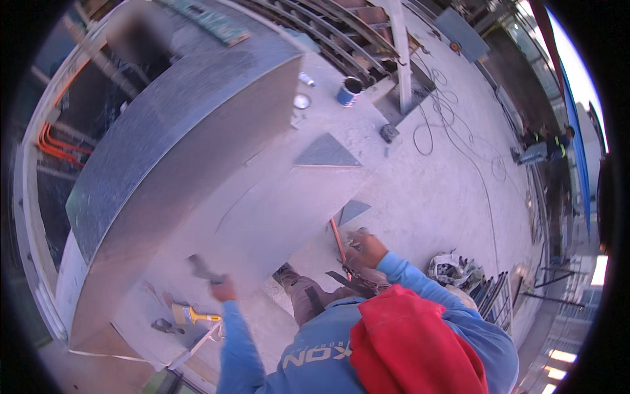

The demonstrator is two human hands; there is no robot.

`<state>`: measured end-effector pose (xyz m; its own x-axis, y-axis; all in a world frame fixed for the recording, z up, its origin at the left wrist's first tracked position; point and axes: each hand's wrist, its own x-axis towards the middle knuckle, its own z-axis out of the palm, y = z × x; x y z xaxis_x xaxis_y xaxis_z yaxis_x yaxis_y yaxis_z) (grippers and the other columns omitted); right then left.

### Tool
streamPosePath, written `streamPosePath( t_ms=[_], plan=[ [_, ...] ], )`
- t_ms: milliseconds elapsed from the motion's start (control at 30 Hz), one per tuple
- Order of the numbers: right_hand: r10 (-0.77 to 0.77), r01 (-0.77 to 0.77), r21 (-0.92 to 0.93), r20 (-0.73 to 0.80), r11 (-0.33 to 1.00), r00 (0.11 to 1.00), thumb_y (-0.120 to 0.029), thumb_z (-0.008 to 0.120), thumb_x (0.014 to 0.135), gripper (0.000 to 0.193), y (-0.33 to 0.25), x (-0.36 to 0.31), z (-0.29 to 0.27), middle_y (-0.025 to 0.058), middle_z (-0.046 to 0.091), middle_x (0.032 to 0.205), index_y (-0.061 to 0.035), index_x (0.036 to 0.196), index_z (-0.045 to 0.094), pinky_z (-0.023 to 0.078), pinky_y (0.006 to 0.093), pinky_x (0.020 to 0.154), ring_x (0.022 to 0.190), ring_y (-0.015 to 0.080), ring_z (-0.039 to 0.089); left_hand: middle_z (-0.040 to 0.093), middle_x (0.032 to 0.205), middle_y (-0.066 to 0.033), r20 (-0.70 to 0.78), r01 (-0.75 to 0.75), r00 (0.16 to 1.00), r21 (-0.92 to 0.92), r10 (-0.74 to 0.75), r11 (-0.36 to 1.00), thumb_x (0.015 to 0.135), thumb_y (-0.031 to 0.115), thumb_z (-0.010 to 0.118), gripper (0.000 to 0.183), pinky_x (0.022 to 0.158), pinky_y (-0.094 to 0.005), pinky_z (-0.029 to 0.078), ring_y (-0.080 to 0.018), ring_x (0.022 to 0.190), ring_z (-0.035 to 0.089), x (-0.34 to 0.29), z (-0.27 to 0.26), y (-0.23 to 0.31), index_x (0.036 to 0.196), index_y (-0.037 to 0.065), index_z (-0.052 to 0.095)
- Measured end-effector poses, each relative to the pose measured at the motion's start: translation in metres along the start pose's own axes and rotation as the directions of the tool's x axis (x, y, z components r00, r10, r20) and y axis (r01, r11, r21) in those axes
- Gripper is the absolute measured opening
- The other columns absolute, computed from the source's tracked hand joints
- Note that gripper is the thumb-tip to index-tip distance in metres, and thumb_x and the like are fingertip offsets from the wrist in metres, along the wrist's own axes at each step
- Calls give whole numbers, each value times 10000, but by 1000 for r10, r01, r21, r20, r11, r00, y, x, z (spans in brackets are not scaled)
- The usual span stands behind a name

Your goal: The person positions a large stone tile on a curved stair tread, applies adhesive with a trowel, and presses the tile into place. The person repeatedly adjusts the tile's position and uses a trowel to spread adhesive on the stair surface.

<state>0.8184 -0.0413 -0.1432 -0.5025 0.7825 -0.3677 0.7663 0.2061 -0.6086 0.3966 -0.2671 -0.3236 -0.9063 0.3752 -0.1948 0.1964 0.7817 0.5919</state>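
Observation:
My left hand is closed around a small dark grey flat-ended tool, smeared by motion, over the pale work surface. Its exact kind cannot be told. Below it lie a paintbrush with a yellow handle and a small dark piece. My right hand is raised near my knee with its fingers curled; something small and greyish seems to be at the fingertips, too unclear to name. Beside that hand runs a thin orange stick-like thing. A curved board with a dark top stands along the surface's far left side.
A dark triangular piece lies on the surface, with an open blue can and a round lid farther back. Cables loop over the floor at right. A white bag stands beside dark rods. People are in the distance.

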Motion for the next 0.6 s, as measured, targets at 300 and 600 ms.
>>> streamPosePath(
  t_ms=[300,600],
  plan=[
    [-2,180,552,-308,814,951,-310,590,981,348,136,-23,-108,243,667,910,20,1080,637,513,438,733,813,365,664,631,1102,-317,636,-425,523,-382,567,820,857,326,717,559,897,-492,497,-454,1021,643,-338,181,382,1213,-46,501],
    [368,-171,543,-278,822,888,-305,567,1006,375,325,-117,-240,100,628,745,59,1035,650,495,335,641,678,161,588,648,1043,-296,702,-662,214,-407,680,629,879,238,690,590,854,-481,518,-436,1009,659,-490,239,482,1301,-68,415]
  ],
)
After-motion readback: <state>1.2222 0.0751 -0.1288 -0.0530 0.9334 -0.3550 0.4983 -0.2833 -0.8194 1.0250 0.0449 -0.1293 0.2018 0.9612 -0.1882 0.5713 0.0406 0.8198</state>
